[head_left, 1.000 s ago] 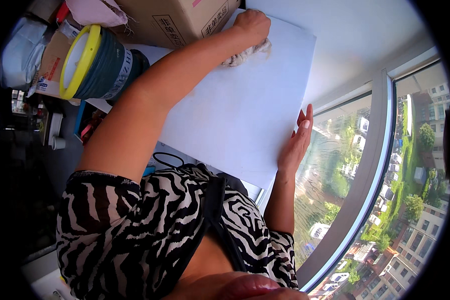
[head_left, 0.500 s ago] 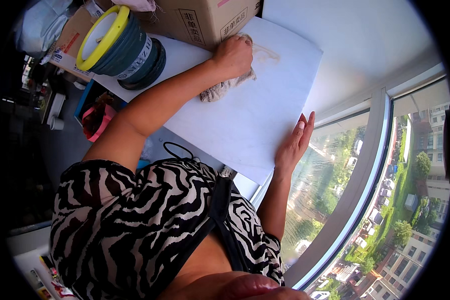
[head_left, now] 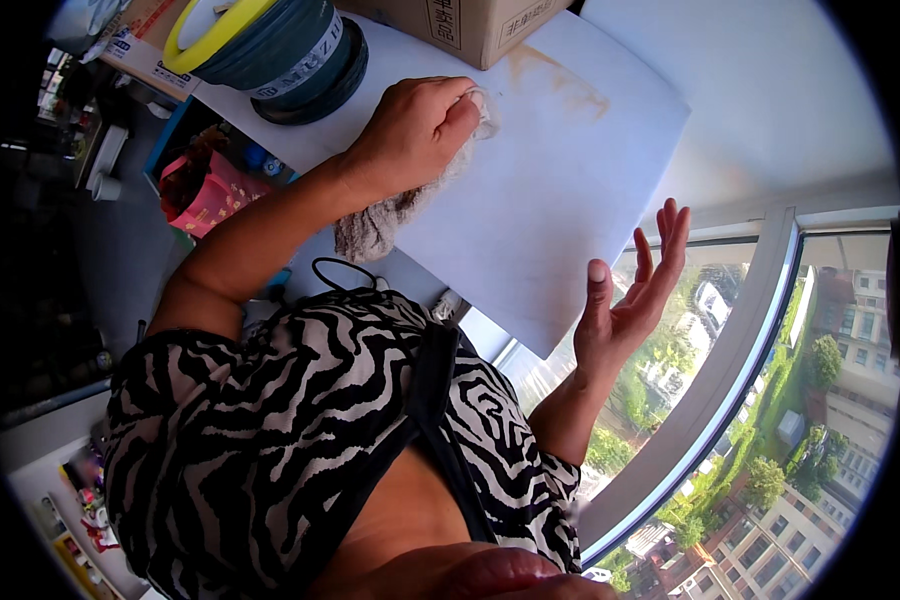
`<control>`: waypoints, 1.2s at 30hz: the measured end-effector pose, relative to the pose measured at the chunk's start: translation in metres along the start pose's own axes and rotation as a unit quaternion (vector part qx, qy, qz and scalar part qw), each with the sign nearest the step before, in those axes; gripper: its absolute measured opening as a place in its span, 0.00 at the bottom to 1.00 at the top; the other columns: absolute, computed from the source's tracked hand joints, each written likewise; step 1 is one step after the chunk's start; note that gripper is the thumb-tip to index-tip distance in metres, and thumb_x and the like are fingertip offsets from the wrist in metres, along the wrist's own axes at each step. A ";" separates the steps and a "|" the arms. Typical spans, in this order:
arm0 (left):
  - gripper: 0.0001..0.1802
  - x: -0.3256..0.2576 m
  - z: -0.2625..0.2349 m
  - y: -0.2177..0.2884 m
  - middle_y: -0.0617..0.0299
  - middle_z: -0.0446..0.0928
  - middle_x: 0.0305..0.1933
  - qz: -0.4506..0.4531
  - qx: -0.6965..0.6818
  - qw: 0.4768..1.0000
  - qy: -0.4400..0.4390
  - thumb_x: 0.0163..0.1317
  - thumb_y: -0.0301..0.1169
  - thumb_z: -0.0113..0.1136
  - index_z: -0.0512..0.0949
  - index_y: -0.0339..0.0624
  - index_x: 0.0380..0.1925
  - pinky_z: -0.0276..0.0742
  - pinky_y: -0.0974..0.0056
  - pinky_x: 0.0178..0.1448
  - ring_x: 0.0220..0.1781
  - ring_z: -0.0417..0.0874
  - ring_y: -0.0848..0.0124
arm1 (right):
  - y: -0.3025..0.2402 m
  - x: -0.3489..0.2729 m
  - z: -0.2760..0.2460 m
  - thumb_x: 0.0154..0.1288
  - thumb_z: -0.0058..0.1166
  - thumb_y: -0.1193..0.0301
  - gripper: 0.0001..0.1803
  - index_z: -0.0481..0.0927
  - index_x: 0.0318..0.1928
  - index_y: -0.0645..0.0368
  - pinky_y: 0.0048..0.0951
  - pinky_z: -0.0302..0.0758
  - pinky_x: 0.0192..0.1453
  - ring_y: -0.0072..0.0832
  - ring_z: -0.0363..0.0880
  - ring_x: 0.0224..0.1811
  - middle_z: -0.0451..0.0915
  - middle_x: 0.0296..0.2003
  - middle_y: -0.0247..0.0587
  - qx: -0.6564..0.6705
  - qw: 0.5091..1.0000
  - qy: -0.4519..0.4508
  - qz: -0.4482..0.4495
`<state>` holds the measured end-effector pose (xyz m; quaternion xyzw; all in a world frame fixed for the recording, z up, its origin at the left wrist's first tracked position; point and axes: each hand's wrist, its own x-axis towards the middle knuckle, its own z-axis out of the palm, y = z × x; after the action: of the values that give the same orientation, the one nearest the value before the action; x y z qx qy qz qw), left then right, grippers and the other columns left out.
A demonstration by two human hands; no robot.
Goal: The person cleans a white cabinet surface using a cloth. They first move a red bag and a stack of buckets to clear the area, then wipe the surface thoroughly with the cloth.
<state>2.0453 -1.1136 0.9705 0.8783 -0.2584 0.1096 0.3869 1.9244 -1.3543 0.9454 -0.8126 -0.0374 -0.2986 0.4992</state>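
Note:
My left hand [head_left: 415,130] is closed round a crumpled, greyish-beige rag [head_left: 372,228], raised over the left side of a white tabletop [head_left: 540,190]. The cloth hangs from the fist, and its lower end drapes past the table's near edge. A brownish smear [head_left: 530,62] marks the white surface in front of a cardboard box [head_left: 500,30]. Beside the table's right edge, my right hand [head_left: 630,310] is held up empty, palm turned and fingers spread.
A dark round pot [head_left: 290,70] with a yellow rim stands on the table at the far left. Below it, a pink bag [head_left: 215,195] sits by a blue-edged box. A window frame [head_left: 740,330] runs along the right, with trees and buildings outside. A black cord loop [head_left: 320,270] lies near my body.
My left hand has drawn the rag off the smear, back toward me and leftward, lifting it. My right hand has left the table edge, moved right and spread its fingers.

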 end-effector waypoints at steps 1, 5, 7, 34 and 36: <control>0.11 0.004 0.000 0.013 0.55 0.73 0.22 0.001 -0.077 0.997 -0.003 0.73 0.28 0.49 0.75 0.29 0.34 0.68 0.63 0.30 0.23 0.67 0.69 | -0.011 0.001 0.005 0.54 0.71 0.45 0.62 0.48 0.78 0.60 0.52 0.67 0.71 0.49 0.56 0.78 0.53 0.76 0.57 0.012 0.997 -0.073 -0.012; 0.14 0.006 0.001 0.070 0.59 0.76 0.31 0.079 -0.313 0.946 -0.037 0.76 0.33 0.49 0.75 0.31 0.46 0.71 0.66 0.36 0.32 0.73 0.75 | -0.042 -0.013 0.041 0.53 0.77 0.60 0.74 0.25 0.79 0.56 0.46 0.69 0.70 0.49 0.58 0.76 0.49 0.77 0.58 0.204 0.965 -0.142 0.087; 0.21 -0.003 0.012 0.070 0.53 0.77 0.47 0.185 -0.283 0.941 -0.027 0.75 0.38 0.53 0.73 0.33 0.58 0.74 0.61 0.53 0.49 0.77 0.65 | -0.048 -0.009 0.047 0.63 0.62 0.80 0.56 0.34 0.79 0.58 0.35 0.72 0.67 0.39 0.70 0.68 0.63 0.69 0.51 0.235 0.966 -0.054 0.097; 0.21 -0.082 -0.040 -0.102 0.55 0.85 0.48 0.174 -0.176 0.956 0.157 0.67 0.13 0.48 0.80 0.36 0.57 0.77 0.67 0.54 0.49 0.83 0.68 | -0.028 0.025 0.164 0.62 0.58 0.75 0.22 0.82 0.58 0.54 0.42 0.72 0.69 0.47 0.70 0.69 0.77 0.64 0.41 -0.206 0.925 -0.286 -0.145; 0.20 -0.080 -0.043 -0.105 0.55 0.85 0.47 0.186 -0.192 0.950 0.164 0.69 0.15 0.46 0.80 0.35 0.57 0.76 0.70 0.51 0.46 0.82 0.72 | -0.040 0.014 0.169 0.60 0.59 0.76 0.22 0.83 0.57 0.54 0.42 0.74 0.68 0.46 0.72 0.66 0.78 0.62 0.40 -0.197 0.924 -0.284 -0.162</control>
<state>2.0348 -0.9925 0.9030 0.6939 -0.3667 0.2702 0.5578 1.9976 -1.1968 0.9293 -0.9280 -0.2493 -0.1331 0.2426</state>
